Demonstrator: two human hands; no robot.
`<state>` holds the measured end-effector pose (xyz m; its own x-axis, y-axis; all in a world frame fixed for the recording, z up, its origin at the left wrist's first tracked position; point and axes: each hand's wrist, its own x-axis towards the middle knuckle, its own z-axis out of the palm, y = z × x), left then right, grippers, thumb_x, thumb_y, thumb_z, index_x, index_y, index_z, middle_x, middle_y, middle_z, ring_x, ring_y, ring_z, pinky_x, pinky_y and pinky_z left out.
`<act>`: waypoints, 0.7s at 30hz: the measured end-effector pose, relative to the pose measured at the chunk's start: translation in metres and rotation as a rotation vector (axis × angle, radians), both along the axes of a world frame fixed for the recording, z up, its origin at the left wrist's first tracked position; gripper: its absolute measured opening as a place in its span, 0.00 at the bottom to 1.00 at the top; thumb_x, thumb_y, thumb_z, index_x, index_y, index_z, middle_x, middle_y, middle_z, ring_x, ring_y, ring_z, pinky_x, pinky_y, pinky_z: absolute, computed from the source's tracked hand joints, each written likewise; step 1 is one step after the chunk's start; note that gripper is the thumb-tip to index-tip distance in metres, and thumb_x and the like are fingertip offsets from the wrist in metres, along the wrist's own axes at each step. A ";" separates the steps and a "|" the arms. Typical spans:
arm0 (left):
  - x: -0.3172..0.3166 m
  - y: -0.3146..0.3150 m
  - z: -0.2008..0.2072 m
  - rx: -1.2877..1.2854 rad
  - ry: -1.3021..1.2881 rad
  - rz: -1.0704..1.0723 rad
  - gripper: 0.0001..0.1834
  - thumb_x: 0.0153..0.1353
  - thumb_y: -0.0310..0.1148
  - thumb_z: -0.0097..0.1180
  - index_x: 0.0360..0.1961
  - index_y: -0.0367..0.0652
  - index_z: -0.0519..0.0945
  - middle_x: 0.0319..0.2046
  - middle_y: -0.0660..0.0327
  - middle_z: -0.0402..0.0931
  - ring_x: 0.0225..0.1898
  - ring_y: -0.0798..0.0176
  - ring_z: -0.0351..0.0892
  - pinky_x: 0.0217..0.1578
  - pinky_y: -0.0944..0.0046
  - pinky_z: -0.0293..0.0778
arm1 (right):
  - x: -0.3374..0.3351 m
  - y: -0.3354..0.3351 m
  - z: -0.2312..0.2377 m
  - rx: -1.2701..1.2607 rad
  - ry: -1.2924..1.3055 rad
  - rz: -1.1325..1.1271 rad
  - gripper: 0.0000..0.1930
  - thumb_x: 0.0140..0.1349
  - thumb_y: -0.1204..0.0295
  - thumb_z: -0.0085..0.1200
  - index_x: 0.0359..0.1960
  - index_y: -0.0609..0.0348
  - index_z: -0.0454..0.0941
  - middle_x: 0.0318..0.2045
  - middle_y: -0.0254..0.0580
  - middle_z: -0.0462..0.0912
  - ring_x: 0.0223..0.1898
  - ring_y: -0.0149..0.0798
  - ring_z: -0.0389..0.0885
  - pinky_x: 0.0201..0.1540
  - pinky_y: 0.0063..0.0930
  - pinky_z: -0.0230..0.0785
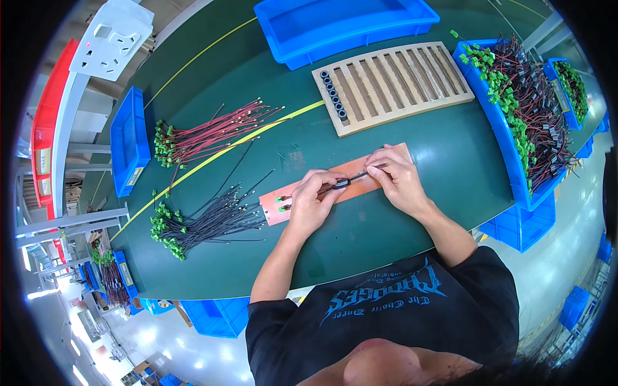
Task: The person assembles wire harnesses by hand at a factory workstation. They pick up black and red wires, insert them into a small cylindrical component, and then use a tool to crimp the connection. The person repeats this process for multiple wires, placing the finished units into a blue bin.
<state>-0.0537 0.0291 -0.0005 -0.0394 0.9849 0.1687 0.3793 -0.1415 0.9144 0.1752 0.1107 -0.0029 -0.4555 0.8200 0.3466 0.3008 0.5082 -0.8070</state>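
An orange-pink board (402, 152) lies on the green table under both hands. My left hand (311, 201) is closed around a small black ring-shaped part (342, 183) above the board's middle. Two green connectors (283, 203) with wires stick out on the board just left of this hand. My right hand (398, 181) pinches a thin dark wire (369, 171) whose line runs toward the black part. Whether the wire passes through it I cannot tell. Left of the board lies a bundle of black wires (219, 215) with green connectors.
Red wires (212, 132) with green connectors lie farther back left. A slotted wooden rack (399, 83) holds several black rings (333, 96) in its leftmost slot. Blue trays stand behind (347, 35) and at left (131, 141). A blue bin (524, 193) at right is heaped with wires.
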 end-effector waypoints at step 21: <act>0.008 0.028 0.010 -0.097 -0.184 -0.133 0.03 0.67 0.25 0.69 0.38 0.36 0.88 0.33 0.64 0.79 0.32 0.74 0.72 0.31 0.70 0.67 | -0.008 0.010 0.003 -0.773 0.680 0.122 0.14 0.80 0.69 0.53 0.52 0.71 0.83 0.37 0.43 0.86 0.36 0.32 0.87 0.39 0.25 0.81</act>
